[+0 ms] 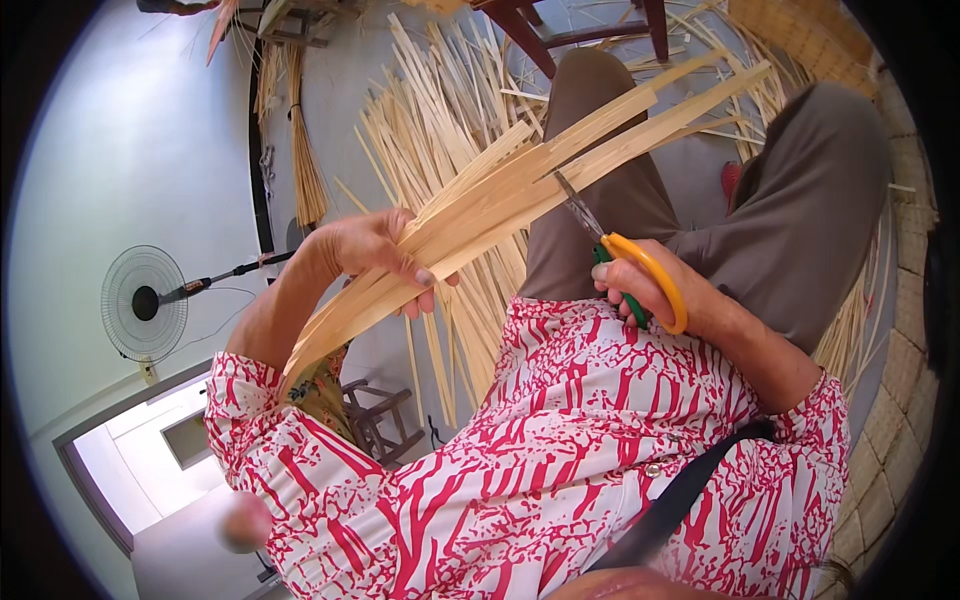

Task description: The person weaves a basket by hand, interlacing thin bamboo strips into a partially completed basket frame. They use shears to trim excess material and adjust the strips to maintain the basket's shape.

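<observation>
My left hand [375,255] is closed round a bundle of flat, pale bamboo strips [470,225], thumb on top and fingertips showing below. The strips fan out toward the upper right, over my knee, and their other ends run back by my left forearm. In my right hand [650,285] is a pair of scissors [655,280] with orange and green handles. Its blades point up and left, and their tips meet the lower edge of the bundle. Whether the blades are cutting into a strip, I cannot make out.
Many loose strips [440,110] lie heaped on the grey floor beyond my legs. A dark red wooden stool [600,35] stands at the top. Along the right runs a woven wall [905,400]. To the left are a fan [145,303] and an upright bundle of thin sticks [305,165].
</observation>
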Tool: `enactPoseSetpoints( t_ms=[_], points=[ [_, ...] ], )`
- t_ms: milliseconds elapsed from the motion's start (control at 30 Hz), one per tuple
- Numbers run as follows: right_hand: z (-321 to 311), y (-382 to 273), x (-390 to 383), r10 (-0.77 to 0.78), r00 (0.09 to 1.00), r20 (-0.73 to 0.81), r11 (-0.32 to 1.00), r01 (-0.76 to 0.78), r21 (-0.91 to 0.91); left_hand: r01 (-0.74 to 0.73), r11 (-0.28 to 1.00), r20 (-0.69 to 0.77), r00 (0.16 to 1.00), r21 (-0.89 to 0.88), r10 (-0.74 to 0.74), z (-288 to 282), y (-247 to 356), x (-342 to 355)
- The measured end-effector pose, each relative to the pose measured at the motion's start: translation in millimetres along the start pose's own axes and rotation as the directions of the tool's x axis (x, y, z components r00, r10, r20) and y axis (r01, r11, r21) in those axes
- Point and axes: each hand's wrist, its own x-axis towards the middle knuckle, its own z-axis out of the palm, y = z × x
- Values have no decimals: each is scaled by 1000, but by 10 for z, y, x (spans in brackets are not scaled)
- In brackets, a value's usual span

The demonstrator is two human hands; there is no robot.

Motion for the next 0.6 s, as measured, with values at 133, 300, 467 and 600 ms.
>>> enactPoseSetpoints(
  t_ms=[133, 300, 467, 600],
  points=[
    [63, 73, -19, -108, 994, -24, 983, 103, -154, -40, 999, -40, 998, -15, 39, 106, -99, -43],
    [87, 68, -50, -168, 986, -2, 976, 166, -142, -114, 993, -45, 993, -35, 113, 226, -167, -58],
    [77, -25, -98, -131, 991, 30, 990, 132, -48, -195, 981, -30, 980, 3, 195, 262, -332, -110],
    [134, -163, -119, -176, 984, -24, 957, 166, -237, -267, 963, -24, 963, 18, 268, 250, -401, -77]
  ],
)
